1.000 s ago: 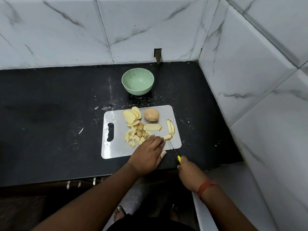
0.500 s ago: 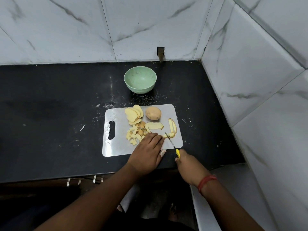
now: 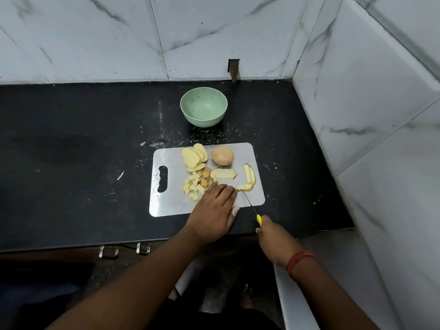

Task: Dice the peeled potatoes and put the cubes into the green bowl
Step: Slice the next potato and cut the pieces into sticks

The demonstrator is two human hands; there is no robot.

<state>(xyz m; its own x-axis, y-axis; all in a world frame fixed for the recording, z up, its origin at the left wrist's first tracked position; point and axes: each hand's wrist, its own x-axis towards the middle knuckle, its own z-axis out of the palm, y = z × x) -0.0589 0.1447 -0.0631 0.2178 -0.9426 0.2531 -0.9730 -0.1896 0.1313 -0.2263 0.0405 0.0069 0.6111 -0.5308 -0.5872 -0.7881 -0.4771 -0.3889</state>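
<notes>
**Potatoes mid-dice on steel board**

Potato strips (image 3: 246, 186) lying at the near right of the cutting board (image 3: 171, 206), being sliced by a yellow-handled knife (image 3: 252, 207). Gripping the handle, right hand (image 3: 273, 239), fingers curled round it. Pressing down beside the strips, left hand (image 3: 214, 210), fingers held together, tips touching the cut end. Sitting farther in, a heap of cubes (image 3: 194, 184), fanned slices (image 3: 194, 158) and one whole potato (image 3: 222, 156). Standing beyond the board on the black counter (image 3: 71, 151), the green bowl (image 3: 203, 110), holding nothing.
</notes>
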